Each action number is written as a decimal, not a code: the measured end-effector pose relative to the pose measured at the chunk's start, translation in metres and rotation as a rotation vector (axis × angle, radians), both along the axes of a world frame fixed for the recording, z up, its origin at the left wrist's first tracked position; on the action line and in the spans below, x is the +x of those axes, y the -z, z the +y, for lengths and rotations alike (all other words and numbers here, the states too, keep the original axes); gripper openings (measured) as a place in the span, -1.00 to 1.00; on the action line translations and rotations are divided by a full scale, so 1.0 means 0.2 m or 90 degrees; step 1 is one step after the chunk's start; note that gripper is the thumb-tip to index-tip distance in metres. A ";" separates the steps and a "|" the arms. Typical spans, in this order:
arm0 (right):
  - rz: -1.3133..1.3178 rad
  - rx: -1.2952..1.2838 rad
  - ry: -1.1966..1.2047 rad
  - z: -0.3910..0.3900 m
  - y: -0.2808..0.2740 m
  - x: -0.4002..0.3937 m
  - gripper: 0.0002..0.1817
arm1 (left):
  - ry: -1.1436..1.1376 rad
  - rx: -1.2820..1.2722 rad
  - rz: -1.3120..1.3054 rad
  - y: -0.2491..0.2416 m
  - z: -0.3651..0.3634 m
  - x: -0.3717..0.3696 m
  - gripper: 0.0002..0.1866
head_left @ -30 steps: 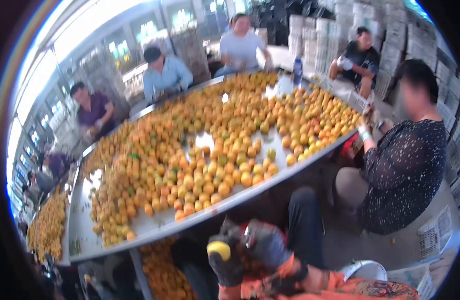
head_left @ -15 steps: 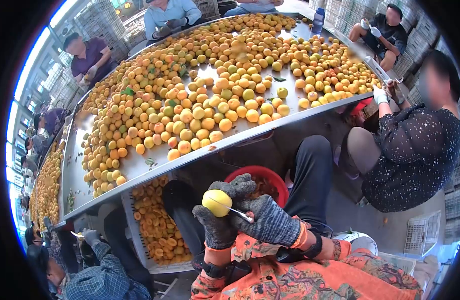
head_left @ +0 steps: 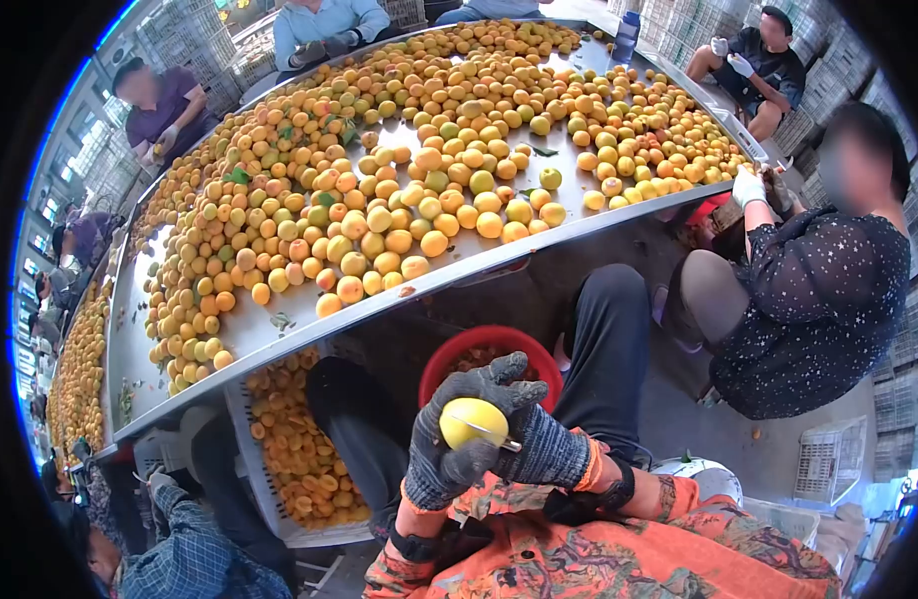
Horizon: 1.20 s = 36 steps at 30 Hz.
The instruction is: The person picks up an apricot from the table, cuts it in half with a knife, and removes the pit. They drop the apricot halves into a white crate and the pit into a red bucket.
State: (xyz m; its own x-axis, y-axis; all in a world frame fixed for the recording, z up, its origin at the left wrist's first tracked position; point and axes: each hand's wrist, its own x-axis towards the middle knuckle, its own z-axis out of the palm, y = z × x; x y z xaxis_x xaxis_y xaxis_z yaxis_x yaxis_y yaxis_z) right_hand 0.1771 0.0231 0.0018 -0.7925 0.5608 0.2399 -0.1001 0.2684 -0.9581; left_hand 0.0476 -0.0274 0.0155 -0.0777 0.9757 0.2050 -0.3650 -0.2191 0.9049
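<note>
In front of my lap, a yellow apricot [head_left: 469,419] sits in the fingers of my left hand [head_left: 435,461], which wears a dark grey knit glove. My right hand [head_left: 544,439], gloved too, is closed on a small knife [head_left: 511,444]. The thin blade lies against the apricot's right side, and most of the handle is hidden in the glove. Behind my hands is a red basin [head_left: 435,361] with dark orange pieces inside. To the left, a white crate [head_left: 241,424] holds many halved apricots [head_left: 304,439].
A long metal table [head_left: 279,339] piled with whole apricots [head_left: 379,220] spans the view ahead. A co-worker in a starry black top [head_left: 828,299] sits at right; one in a checked shirt [head_left: 204,549] at lower left. A white bucket [head_left: 713,479] and crate [head_left: 828,459] stand at right.
Both hands have shifted slightly right with the apricot. The apricot is turned, and the knife now lies across its right side with less blade showing. The view has moved a little.
</note>
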 end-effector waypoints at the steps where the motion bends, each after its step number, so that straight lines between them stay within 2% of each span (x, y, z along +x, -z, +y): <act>1: 0.002 0.006 -0.009 0.00 0.00 0.00 -0.53 | 0.028 0.020 0.041 0.00 0.00 -0.02 -0.34; 5: 0.023 0.078 -0.024 0.05 0.04 -0.01 -0.49 | 0.030 0.006 0.135 -0.09 0.02 -0.08 -0.41; 7: 0.000 -0.183 -0.100 0.07 0.02 0.01 -0.46 | -0.027 0.077 0.647 -0.16 0.05 -0.14 -0.49; 8: -0.011 -0.312 -0.136 0.07 0.01 0.02 -0.44 | -0.041 0.083 0.751 -0.18 0.07 -0.14 -0.55; 13: 0.052 -0.198 -0.064 0.09 -0.01 0.04 -0.52 | -0.048 0.149 0.730 -0.13 0.07 -0.10 -0.46; 15: -0.038 0.060 -0.078 0.12 0.02 0.07 -0.62 | -0.011 -0.083 0.013 -0.08 0.03 0.00 -0.31; 16: -0.048 0.051 -0.046 0.12 0.01 0.06 -0.68 | -0.002 -0.085 -0.045 -0.05 0.02 0.03 -0.20; 19: -0.016 -0.017 0.032 0.06 -0.04 0.04 -0.65 | -0.067 -0.047 -0.007 -0.01 0.01 0.07 -0.23; 20: -0.035 -0.006 0.064 0.04 -0.08 0.05 -0.62 | -0.099 -0.023 0.001 -0.01 0.01 0.08 -0.33; 21: -0.034 -0.005 0.062 0.04 -0.09 0.04 -0.62 | -0.102 -0.022 0.002 -0.03 0.02 0.07 -0.33; 23: 0.075 0.089 0.120 0.03 -0.11 0.02 -0.59 | -0.040 0.030 0.171 -0.09 0.02 0.03 -0.38; 24: 0.068 0.128 0.118 0.04 -0.09 0.01 -0.57 | -0.057 0.049 0.208 -0.12 0.02 0.02 -0.46; 25: 0.067 0.129 0.124 0.03 -0.09 0.03 -0.57 | -0.051 0.049 0.208 -0.13 0.03 -0.01 -0.46; 27: -0.003 -0.110 0.024 0.01 -0.11 0.07 -0.59 | -0.084 0.118 0.523 -0.17 0.04 -0.05 -0.54; 28: -0.031 -0.114 -0.003 0.02 -0.04 0.08 -0.63 | -0.106 0.143 0.654 -0.20 0.05 -0.06 -0.58; 29: -0.031 -0.115 0.005 0.03 0.01 0.09 -0.63 | -0.099 0.145 0.652 -0.19 0.06 -0.07 -0.58; 31: -0.151 -0.235 -0.035 0.05 0.08 0.07 -0.68 | -0.060 0.149 0.859 -0.14 0.10 -0.12 -0.54; 33: -0.114 -0.203 -0.018 0.05 0.08 0.04 -0.69 | -0.043 0.146 0.822 -0.07 0.12 -0.14 -0.46; 35: -0.013 -0.161 0.043 0.08 0.07 0.03 -0.69 | -0.083 0.134 0.632 0.00 0.12 -0.12 -0.35; 36: 0.029 -0.142 0.062 0.07 0.07 0.03 -0.68 | -0.110 0.080 0.426 0.02 0.10 -0.07 -0.23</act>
State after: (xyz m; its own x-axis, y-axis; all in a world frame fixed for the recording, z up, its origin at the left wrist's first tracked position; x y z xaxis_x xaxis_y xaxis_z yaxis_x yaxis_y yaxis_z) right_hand 0.1825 0.0380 -0.0123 -0.7238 0.6766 0.1353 -0.1279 0.0612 -0.9899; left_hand 0.0339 -0.0077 0.0106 -0.0478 0.9264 0.3736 0.3112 -0.3416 0.8868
